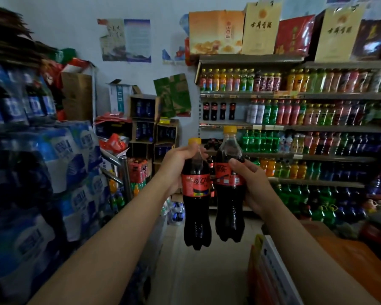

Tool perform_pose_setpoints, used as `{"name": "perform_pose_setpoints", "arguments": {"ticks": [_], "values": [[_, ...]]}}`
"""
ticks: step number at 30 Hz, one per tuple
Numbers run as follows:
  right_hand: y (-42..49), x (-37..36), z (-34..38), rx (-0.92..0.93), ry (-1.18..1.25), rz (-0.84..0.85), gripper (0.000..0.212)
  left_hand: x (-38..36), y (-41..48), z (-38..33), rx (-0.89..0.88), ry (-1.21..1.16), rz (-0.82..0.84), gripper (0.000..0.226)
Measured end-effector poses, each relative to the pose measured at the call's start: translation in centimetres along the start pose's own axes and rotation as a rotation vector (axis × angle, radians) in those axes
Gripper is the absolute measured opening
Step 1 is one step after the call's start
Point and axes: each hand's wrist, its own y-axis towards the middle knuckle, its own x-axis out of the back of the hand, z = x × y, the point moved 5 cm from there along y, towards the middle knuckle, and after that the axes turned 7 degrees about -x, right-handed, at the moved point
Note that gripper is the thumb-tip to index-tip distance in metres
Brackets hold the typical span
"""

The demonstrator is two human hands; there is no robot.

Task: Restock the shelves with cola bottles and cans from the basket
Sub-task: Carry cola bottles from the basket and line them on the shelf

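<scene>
Two bare forearms reach up from the bottom edge, each ending in a hand wrapped round a bottle. The left hand [176, 166] grips the left cola bottle [196, 205] at its neck, just under the yellow cap, fingers curled round it. The right hand [249, 186] clasps the right cola bottle [229, 201] at label height, thumb laid across the front. Both bottles are upright, side by side in the air, in front of the drinks shelves [295, 96].

The left bottle's red label carries white Coca-Cola script in Chinese, 可口 being legible. The right bottle's red label shows dark characters, partly covered by the thumb and not readable.

Four small cola bottles [218, 111] stand at the left end of the second shelf. On the row above, dark-red bottles [267, 83] seem to read COSTA. Yellow gift boxes [261, 29] on top bear 古井贡酒.

Shrink-wrapped water packs [70, 150] stacked at left are blurred, their blue labels unreadable. A wall poster [136, 40] is too small to read. At lower right an orange carton [348, 260] is cut off by the frame.
</scene>
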Motion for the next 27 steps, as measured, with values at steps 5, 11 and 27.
{"name": "perform_pose_setpoints", "arguments": {"ticks": [5, 11, 27], "values": [[1.8, 0.1, -1.2, 0.007, 0.006, -0.016, 0.034, 1.3, 2.3, 1.3, 0.030, -0.016, 0.027, 0.024], [5.5, 3.1, -2.6, -0.030, 0.023, -0.101, 0.036, 1.3, 7.3, 4.2, 0.038, -0.012, 0.007, 0.026], [28.7, 17.6, -1.3, -0.003, 0.014, -0.071, 0.019, -1.2, 31.2, 15.2, 0.031, -0.006, -0.063, 0.022]]}}
